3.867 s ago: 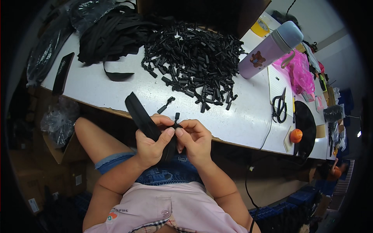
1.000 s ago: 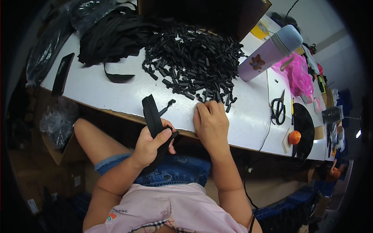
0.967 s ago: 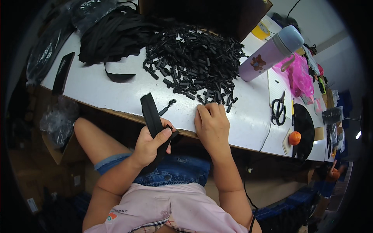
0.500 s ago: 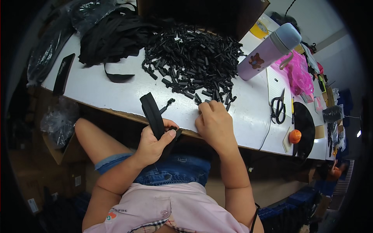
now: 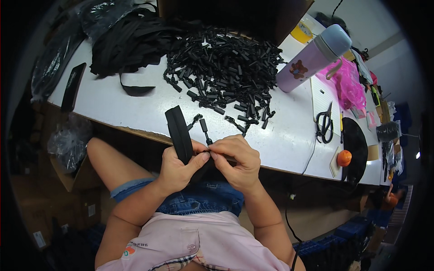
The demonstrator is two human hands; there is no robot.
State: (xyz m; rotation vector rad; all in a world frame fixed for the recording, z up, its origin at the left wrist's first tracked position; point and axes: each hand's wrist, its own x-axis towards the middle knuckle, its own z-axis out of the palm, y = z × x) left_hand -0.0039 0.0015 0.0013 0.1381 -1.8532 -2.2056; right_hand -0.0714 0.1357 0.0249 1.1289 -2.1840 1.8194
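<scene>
My left hand point(image 5: 176, 170) is closed on a black zipper tape point(image 5: 178, 131), whose looped end stands up past the table edge. My right hand point(image 5: 239, 160) meets it at the fingertips, pinching a black zipper slider point(image 5: 205, 128) whose long pull points up and away. Slider and tape end come together between both hands, and the fingers hide the exact contact. Just beyond lies a loose slider point(image 5: 196, 119) on the white table point(image 5: 144, 108). A large heap of zipper sliders with pulls point(image 5: 221, 67) spreads over the table's far middle.
Black zipper tapes point(image 5: 129, 43) are heaped at far left, near a dark flat case point(image 5: 73, 86). A lilac bottle point(image 5: 307, 63) stands right of the sliders. Scissors point(image 5: 324, 124), an orange fruit point(image 5: 343, 158) and a pink plastic bag point(image 5: 346, 88) lie farther right.
My right hand has come back from the near edge of the heap to my left hand, bringing a zipper slider to the tape. The left hand has stayed nearly still.
</scene>
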